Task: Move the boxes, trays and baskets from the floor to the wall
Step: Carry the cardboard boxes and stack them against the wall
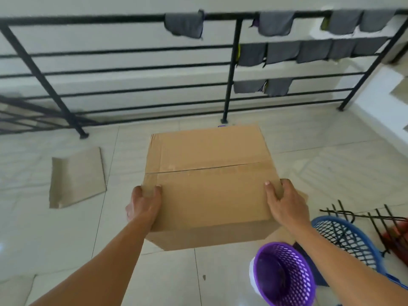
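Nearest the camera, at the lower right, a purple mesh basket [284, 273] is seen lying tipped on the tiled floor [66, 239], its open mouth turned up towards the view. A white object [252, 274] is partly hidden just behind its left rim; what it is cannot be told. Just beyond, to the right, a blue mesh basket [348, 239] is set on the floor, and a black wire rack [375, 219] is laid over its far edge.

In the middle of the view a closed cardboard box [209, 182], its top flaps taped along the centre seam, is held between the two hands. The left hand [144, 205] is clamped on the near left corner, thumb laid on the top and fingers curled round the side. The right hand [284, 202] is clamped on the near right corner in the same way. Whether the box is resting on the floor or raised from it cannot be told.

To the left of the box, well apart from it, a flat piece of cardboard [77, 177] is spread on the tiles. Farther off, a black metal railing [230, 69] is fixed along the floor's edge, and grey cloths [184, 25] are draped over its bars. A pale wall [110, 5] is seen behind the railing.
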